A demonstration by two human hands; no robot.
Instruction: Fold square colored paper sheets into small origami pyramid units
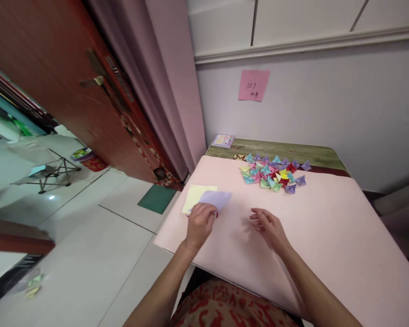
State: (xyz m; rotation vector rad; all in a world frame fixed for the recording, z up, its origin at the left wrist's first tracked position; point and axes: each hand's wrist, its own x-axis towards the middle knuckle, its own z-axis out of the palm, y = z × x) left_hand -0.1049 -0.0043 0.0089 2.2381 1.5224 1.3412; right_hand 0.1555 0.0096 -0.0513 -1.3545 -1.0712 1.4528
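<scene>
A yellow sheet (pixel 195 195) lies at the pink tabletop's (pixel 327 227) left edge. The left hand (pixel 200 223) closes its fingers on a lavender sheet (pixel 220 198) lying partly over it. The right hand (pixel 267 225) rests loosely open, holding nothing, with a pile of folded papers (pixel 274 175) farther back.

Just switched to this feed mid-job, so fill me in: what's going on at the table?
A person sits at a table with a pink cover. The left hand pinches a lavender sheet at its near edge, over a yellow sheet lying on the cover. The right hand is open, holding nothing. Farther back lies a heap of folded paper pieces in many colours.
</scene>
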